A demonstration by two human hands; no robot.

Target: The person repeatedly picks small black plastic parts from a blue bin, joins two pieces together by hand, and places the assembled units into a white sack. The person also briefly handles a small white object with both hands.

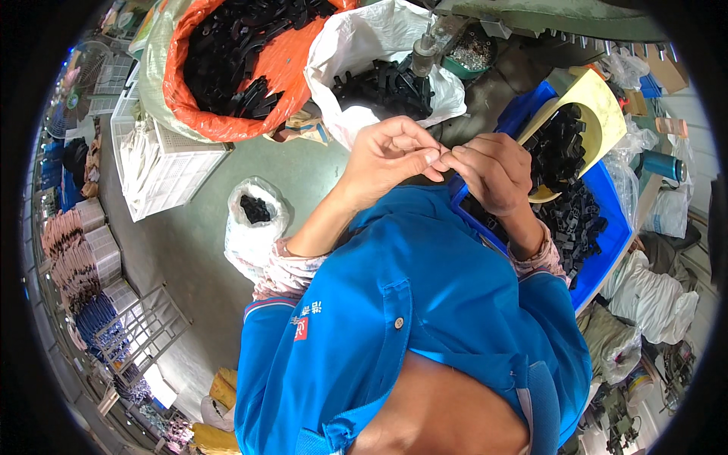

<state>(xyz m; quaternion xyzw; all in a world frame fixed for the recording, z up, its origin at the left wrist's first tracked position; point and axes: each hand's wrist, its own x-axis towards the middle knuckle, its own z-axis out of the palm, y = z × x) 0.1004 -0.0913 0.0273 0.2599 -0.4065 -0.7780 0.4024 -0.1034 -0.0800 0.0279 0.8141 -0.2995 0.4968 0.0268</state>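
In front of my chest, my left hand (394, 158) and my right hand (494, 171) meet at the fingertips. Both are closed in a pinch, with thumb against curled fingers. Whatever lies between the fingertips is too small or too hidden to make out. Just beyond them stands a white woven sack (334, 57) with black plastic parts (390, 89) inside. Close by my right hand is a blue bin (618, 216) of small black parts (572, 227). A cream-coloured tray (607, 114) holding more black parts (561, 148) rests on it.
An orange-lined sack (284, 72) of black parts stands far left of centre. Beside it are a white plastic crate (174, 171) and a small white bag (246, 235). A green bowl (470, 70) of small metal pieces sits under machinery (561, 17). A blue bottle (661, 165) lies at right.
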